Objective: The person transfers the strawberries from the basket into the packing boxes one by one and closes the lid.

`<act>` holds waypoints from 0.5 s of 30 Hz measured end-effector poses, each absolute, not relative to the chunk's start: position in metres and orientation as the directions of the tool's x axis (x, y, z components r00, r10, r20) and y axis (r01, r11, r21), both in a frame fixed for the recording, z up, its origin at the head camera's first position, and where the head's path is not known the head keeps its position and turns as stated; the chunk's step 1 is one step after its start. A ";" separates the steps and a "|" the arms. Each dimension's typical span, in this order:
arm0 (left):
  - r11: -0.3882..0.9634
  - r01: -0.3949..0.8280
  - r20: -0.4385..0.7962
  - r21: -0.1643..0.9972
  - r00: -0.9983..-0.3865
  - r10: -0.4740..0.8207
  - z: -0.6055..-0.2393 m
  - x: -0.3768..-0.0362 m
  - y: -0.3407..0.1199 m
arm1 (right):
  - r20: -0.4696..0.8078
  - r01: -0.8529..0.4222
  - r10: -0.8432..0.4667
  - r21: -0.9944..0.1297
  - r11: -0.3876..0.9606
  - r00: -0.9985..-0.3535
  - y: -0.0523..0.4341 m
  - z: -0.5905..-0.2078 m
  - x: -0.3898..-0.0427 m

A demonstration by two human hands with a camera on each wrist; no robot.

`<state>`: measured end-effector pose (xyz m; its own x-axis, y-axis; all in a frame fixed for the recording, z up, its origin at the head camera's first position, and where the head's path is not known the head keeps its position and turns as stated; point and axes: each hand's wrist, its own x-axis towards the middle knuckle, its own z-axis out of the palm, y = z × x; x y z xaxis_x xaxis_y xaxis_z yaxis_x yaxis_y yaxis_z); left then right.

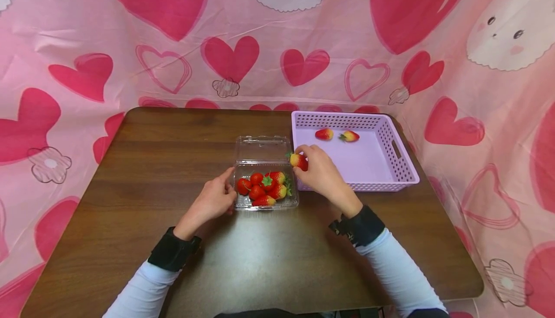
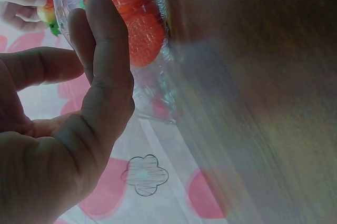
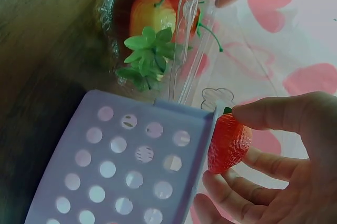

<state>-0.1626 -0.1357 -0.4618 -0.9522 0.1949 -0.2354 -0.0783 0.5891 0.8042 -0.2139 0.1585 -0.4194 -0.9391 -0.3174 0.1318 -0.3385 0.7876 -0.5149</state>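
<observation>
The right hand (image 1: pixel 320 172) pinched a red strawberry (image 1: pixel 299 161) in its grip, at the near left corner of the lilac basket (image 1: pixel 407 171). The left hand (image 1: pixel 213 200), fingers loose, touched the left side of the open clear clamshell (image 1: pixel 264 149) of strawberries, just left of the basket. Two strawberries (image 1: pixel 336 135) lay at the basket's far side on the brown bench (image 1: pixel 165 164).
</observation>
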 end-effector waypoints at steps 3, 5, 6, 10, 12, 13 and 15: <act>0.592 -0.073 -0.231 0.802 -0.953 0.196 -0.461 -0.162 -0.135 | 0.120 -0.333 -0.319 -0.521 0.786 -0.940 0.157 -0.420 -0.211; 0.593 -0.069 -0.228 0.802 -0.953 0.198 -0.461 -0.162 -0.135 | 0.107 -0.326 -0.320 -0.527 0.784 -0.941 0.156 -0.420 -0.209; 0.593 -0.068 -0.228 0.802 -0.953 0.199 -0.461 -0.162 -0.135 | 0.100 -0.324 -0.322 -0.530 0.784 -0.942 0.155 -0.420 -0.208; 0.594 -0.066 -0.228 0.802 -0.953 0.201 -0.461 -0.162 -0.135 | 0.080 -0.320 -0.331 -0.540 0.778 -0.940 0.152 -0.421 -0.204; 0.594 -0.069 -0.231 0.802 -0.952 0.200 -0.461 -0.162 -0.135 | 0.073 -0.320 -0.336 -0.543 0.776 -0.939 0.150 -0.421 -0.202; 0.594 -0.071 -0.232 0.802 -0.952 0.200 -0.460 -0.162 -0.135 | 0.071 -0.320 -0.338 -0.545 0.775 -0.938 0.149 -0.420 -0.201; 0.594 -0.073 -0.235 0.801 -0.951 0.200 -0.460 -0.162 -0.135 | 0.068 -0.318 -0.338 -0.549 0.773 -0.939 0.147 -0.420 -0.199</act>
